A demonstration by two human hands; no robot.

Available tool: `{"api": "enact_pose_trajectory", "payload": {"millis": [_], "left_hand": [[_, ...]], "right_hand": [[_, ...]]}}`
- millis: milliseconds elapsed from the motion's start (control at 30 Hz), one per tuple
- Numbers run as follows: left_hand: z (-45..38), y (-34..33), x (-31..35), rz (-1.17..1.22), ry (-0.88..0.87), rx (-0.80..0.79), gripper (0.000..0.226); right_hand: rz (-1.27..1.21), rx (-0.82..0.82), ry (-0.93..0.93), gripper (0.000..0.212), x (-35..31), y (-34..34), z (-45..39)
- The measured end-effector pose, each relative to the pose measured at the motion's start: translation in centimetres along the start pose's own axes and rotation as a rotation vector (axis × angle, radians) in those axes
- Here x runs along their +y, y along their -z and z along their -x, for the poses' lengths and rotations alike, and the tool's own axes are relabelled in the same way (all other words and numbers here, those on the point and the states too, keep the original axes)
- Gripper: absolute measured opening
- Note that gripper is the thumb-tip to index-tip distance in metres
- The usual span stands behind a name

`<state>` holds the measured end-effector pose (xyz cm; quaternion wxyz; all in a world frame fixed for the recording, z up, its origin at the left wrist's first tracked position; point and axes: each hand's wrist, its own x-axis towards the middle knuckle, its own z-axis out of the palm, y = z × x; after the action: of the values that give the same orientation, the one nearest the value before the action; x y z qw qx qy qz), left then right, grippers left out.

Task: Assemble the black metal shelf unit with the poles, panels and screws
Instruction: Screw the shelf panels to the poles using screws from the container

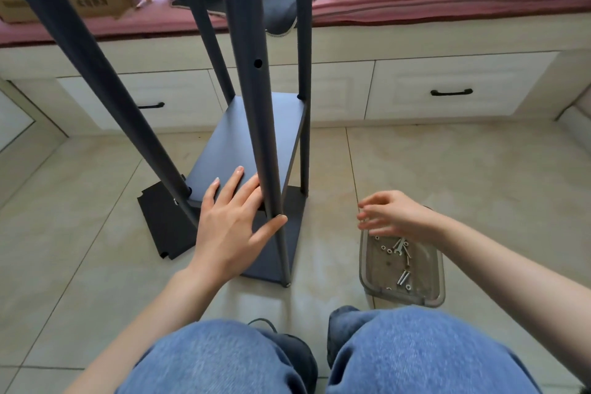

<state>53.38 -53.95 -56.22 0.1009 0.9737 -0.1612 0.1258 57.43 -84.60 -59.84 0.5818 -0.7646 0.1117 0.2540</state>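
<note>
The shelf unit (256, 150) stands on the floor (447, 176), four poles up. The left hand (233, 221) lies flat, fingers spread, on its panel (230, 144), thumb touching the near pole (256, 99). The right hand (393, 214), loosely spread and empty, hovers over the tray (401, 269) of screws (403, 277).

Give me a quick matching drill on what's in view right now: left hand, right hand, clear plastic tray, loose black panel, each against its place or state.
Things:
1. left hand
2. right hand
3. clear plastic tray
4. loose black panel

Places or states:
A. flat on the floor tiles, left of the shelf unit
B. fingers spread on the shelf panel, thumb against the near pole
C. holds screws and a small wrench
D. hovers over the tray, holding nothing visible

Pairs: 1-B, 2-D, 3-C, 4-A
</note>
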Motion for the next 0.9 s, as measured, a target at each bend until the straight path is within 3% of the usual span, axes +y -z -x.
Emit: {"api": "enact_pose_trajectory", "payload": {"millis": [233, 567, 700, 800, 900], "left_hand": [[-0.3, -0.1, 0.6, -0.016, 0.011, -0.002, 0.069], [-0.5, -0.5, 2.0, -0.039, -0.009, 0.044, 0.064], [-0.6, -0.7, 2.3, -0.063, -0.038, 0.074, 0.062], [-0.9, -1.0, 2.6, -0.103, -0.056, 0.066, 0.064], [-1.0, -1.3, 2.9, -0.147, -0.059, 0.057, 0.066]], "right_hand": [[0.366, 0.074, -0.131, 0.010, 7.5, 2.0, -1.1], [0.810, -0.025, -0.297, 0.011, 15.6, -0.1, -4.8], [0.879, -0.065, -0.296, 0.024, 17.7, -0.4, -6.1], [0.960, -0.102, -0.282, 0.016, 18.4, -0.2, -6.8], [1.015, -0.120, -0.242, 0.030, 18.8, 0.5, -7.5]]}}
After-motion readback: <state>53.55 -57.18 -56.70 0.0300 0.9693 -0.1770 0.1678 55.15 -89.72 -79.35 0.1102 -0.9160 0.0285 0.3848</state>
